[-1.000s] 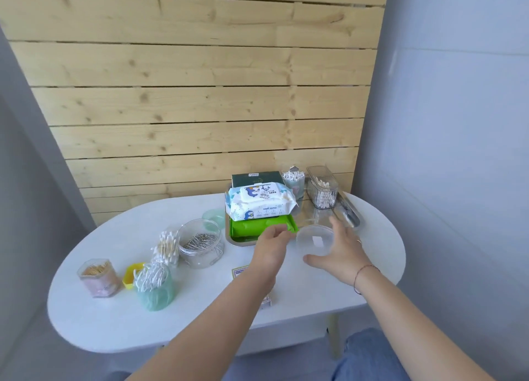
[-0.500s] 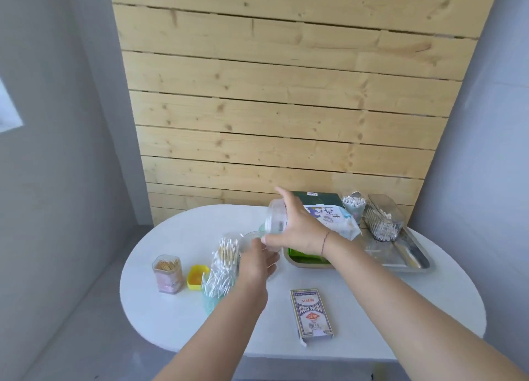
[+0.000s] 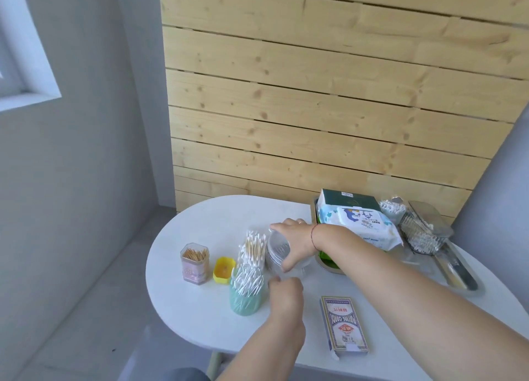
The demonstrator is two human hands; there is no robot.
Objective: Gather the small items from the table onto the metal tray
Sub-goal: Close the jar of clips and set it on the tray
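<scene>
Left of the metal tray (image 3: pixel 471 288) the right hand (image 3: pixel 296 241) clasps the clear jar (image 3: pixel 275 251); the left hand's (image 3: pixel 286 291) grip is unclear.

White table (image 3: pixel 200 309), yellow cap (image 3: pixel 224 269), mint-green cup (image 3: pixel 246 302), seemingly blue-bordered card box (image 3: pixel 345 327).

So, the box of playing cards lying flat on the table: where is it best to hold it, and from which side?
Come from above and pinch the playing card box across its two long edges, near the middle. It lies flat on the table, so only its thin sides offer a grip, and the narrow width probably fits one hand.
</scene>
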